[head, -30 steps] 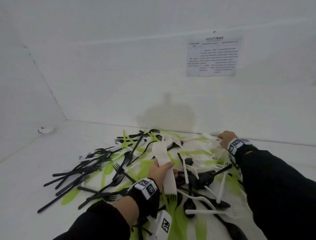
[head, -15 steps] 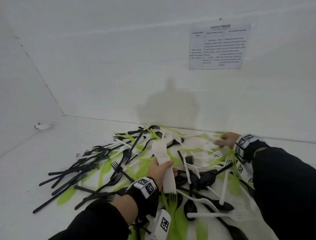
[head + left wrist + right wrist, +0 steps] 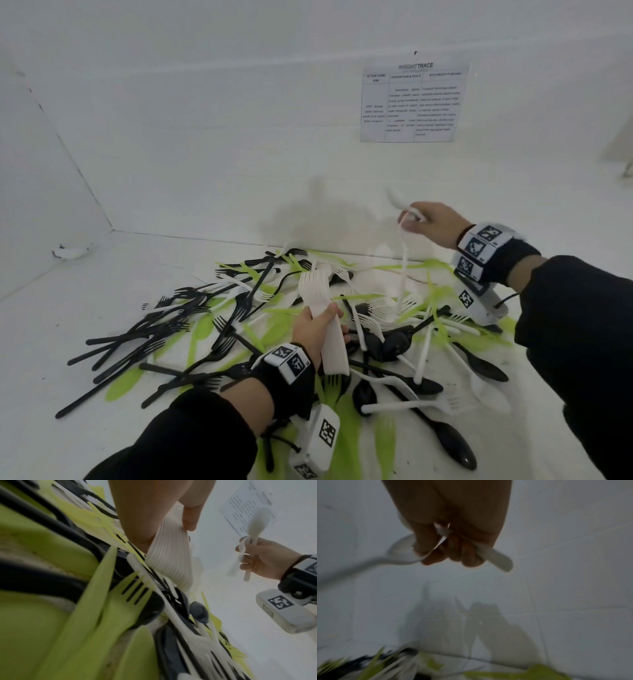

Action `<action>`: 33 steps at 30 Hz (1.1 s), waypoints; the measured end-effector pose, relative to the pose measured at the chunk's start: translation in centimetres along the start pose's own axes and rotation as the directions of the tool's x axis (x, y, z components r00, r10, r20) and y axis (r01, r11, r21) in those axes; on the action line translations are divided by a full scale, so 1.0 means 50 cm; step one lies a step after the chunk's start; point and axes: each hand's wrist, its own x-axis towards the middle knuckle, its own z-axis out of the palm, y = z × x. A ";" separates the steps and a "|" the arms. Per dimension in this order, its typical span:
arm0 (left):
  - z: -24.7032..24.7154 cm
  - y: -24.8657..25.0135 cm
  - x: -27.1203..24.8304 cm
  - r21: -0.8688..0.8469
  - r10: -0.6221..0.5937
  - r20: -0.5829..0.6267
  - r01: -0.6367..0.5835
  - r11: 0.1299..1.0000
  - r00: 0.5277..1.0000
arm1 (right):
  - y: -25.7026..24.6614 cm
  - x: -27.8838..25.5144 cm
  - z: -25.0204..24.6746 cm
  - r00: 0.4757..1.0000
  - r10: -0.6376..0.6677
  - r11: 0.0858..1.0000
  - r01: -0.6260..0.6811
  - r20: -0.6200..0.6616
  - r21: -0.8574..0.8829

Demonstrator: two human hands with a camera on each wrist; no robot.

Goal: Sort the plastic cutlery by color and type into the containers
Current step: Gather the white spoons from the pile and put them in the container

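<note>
Cutlery (image 3: 260, 318) litters white floor (image 3: 68, 342); left hand (image 3: 313, 330) grips forks (image 3: 317, 291), right hand (image 3: 433, 221) spoons (image 3: 255, 526).

White walls (image 3: 205, 120) meet a white floor (image 3: 51, 342) in a corner at nine o'clock. A printed sheet (image 3: 412, 102) hangs on the wall at one o'clock.

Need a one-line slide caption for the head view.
Left hand grips a stack of white plastic forks; right hand lifts white plastic cutlery above the mixed pile.
</note>
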 end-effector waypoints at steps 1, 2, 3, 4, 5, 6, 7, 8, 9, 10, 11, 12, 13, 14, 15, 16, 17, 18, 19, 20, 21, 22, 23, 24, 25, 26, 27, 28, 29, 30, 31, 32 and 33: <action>0.005 0.002 -0.005 -0.008 -0.001 0.013 0.002 1.000 1.000 | -0.012 -0.010 0.014 0.995 -0.016 0.999 0.020 0.093 -0.037; 0.010 0.006 -0.013 -0.020 -0.007 0.029 0.008 1.000 1.000 | -0.026 -0.023 0.032 0.988 -0.024 0.998 0.033 0.150 -0.058; 0.014 0.008 -0.017 -0.029 -0.015 0.045 0.016 0.999 0.999 | -0.039 -0.038 0.053 0.984 -0.026 0.998 0.036 0.174 -0.051; 0.018 0.010 -0.023 -0.037 -0.025 0.062 0.027 0.999 0.998 | -0.051 -0.052 0.075 0.983 -0.025 0.999 0.029 0.183 -0.020; 0.021 0.009 -0.028 -0.042 -0.037 0.083 0.041 0.998 0.996 | -0.061 -0.065 0.095 0.984 -0.016 1.000 0.014 0.180 0.013; 0.024 0.008 -0.033 -0.035 -0.048 0.106 0.052 0.998 0.993 | -0.071 -0.077 0.114 0.985 0.003 0.999 -0.009 0.172 0.033; 0.026 0.005 -0.037 -0.027 -0.058 0.130 0.062 0.998 0.990 | -0.078 -0.087 0.132 0.986 0.025 0.998 -0.033 0.165 0.051; 0.027 0.002 -0.042 -0.024 -0.065 0.147 0.070 0.997 0.987 | -0.083 -0.096 0.148 0.987 0.043 0.996 -0.054 0.153 0.070; 0.029 -0.001 -0.049 -0.025 -0.067 0.163 0.072 0.997 0.984 | -0.088 -0.103 0.161 0.989 0.056 0.993 -0.069 0.139 0.090; 0.029 -0.004 -0.055 -0.019 -0.067 0.177 0.072 0.997 0.982 | -0.091 -0.110 0.173 0.990 0.065 0.991 -0.079 0.127 0.108; 0.029 -0.008 -0.062 -0.011 -0.065 0.188 0.068 0.998 0.980 | -0.096 -0.118 0.181 0.991 0.074 0.989 -0.088 0.115 0.119; 0.029 -0.011 -0.069 0.001 -0.058 0.197 0.059 0.998 0.979 | -0.099 -0.125 0.189 0.992 0.085 0.987 -0.097 0.098 0.129; 0.025 -0.016 -0.074 0.013 -0.050 0.194 0.048 0.999 0.980 | -0.102 -0.132 0.198 0.991 0.103 0.983 -0.115 0.085 0.141; 0.022 -0.019 -0.079 0.023 -0.037 0.185 0.033 0.999 0.982 | -0.103 -0.138 0.207 0.991 0.113 0.980 -0.124 0.076 0.156; 0.019 -0.024 -0.080 0.031 -0.023 0.169 0.018 0.999 0.985 | -0.106 -0.145 0.216 0.990 0.126 0.977 -0.136 0.067 0.164; 0.017 -0.027 -0.082 0.035 -0.008 0.147 0.003 0.999 0.989 | -0.107 -0.150 0.227 0.988 0.144 0.974 -0.151 0.054 0.169; 0.013 -0.032 -0.079 0.038 0.011 0.111 -0.015 0.999 0.994 | -0.111 -0.159 0.234 0.981 0.189 0.964 -0.195 0.049 0.180; 0.011 -0.033 -0.080 0.040 0.036 0.077 -0.039 0.998 0.996 | -0.112 -0.168 0.244 0.971 0.236 0.950 -0.240 0.047 0.200; 0.008 -0.035 -0.077 0.040 0.057 0.039 -0.058 0.998 0.998 | -0.115 -0.179 0.252 0.960 0.277 0.937 -0.279 0.043 0.210; 0.005 -0.036 -0.074 0.044 0.078 0.004 -0.078 0.996 0.997 | -0.118 -0.190 0.261 0.954 0.299 0.929 -0.299 0.037 0.218; 0.001 -0.036 -0.071 0.052 0.099 -0.028 -0.098 0.994 0.995 | -0.124 -0.203 0.268 0.949 0.311 0.923 -0.315 0.053 0.220; -0.004 -0.037 -0.068 0.066 0.122 -0.055 -0.118 0.991 0.991 | -0.128 -0.214 0.277 0.947 0.314 0.912 -0.322 0.072 0.254; -0.008 -0.038 -0.065 0.081 0.136 -0.079 -0.130 0.988 0.988 | -0.136 -0.227 0.285 0.939 0.329 0.882 -0.342 0.096 0.325; -0.011 -0.037 -0.067 0.089 0.141 -0.095 -0.133 0.987 0.985 | -0.143 -0.237 0.291 0.935 0.338 0.847 -0.352 0.108 0.399; -0.012 -0.035 -0.070 0.086 0.142 -0.102 -0.133 0.987 0.985 | -0.148 -0.244 0.296 0.931 0.349 0.825 -0.360 0.108 0.437; -0.013 -0.034 -0.073 0.082 0.141 -0.103 -0.133 0.988 0.985 | -0.153 -0.248 0.299 0.934 0.345 0.828 -0.350 0.092 0.438; -0.013 -0.032 -0.077 0.085 0.134 -0.104 -0.125 0.988 0.986 | -0.156 -0.251 0.299 0.938 0.338 0.846 -0.340 0.081 0.410; -0.013 -0.029 -0.081 0.096 0.117 -0.098 -0.108 0.990 0.988 | -0.156 -0.254 0.300 0.942 0.327 0.863 -0.329 0.073 0.384; -0.016 -0.029 -0.081 0.105 0.096 -0.097 -0.086 0.991 0.991 | -0.156 -0.255 0.301 0.943 0.325 0.871 -0.328 0.074 0.364; -0.020 -0.030 -0.082 0.112 0.087 -0.095 -0.076 0.991 0.992 | -0.158 -0.257 0.300 0.943 0.324 0.870 -0.331 0.083 0.365; -0.025 -0.031 -0.081 0.114 0.087 -0.090 -0.076 0.991 0.992 | -0.158 -0.258 0.300 0.940 0.328 0.857 -0.340 0.098 0.387; -0.031 -0.032 -0.080 0.116 0.086 -0.079 -0.077 0.990 0.993 | -0.159 -0.261 0.299 0.939 0.325 0.840 -0.340 0.109 0.422; -0.038 -0.034 -0.076 0.119 0.083 -0.075 -0.073 0.990 0.994 | -0.161 -0.262 0.298 0.941 0.317 0.834 -0.335 0.116 0.438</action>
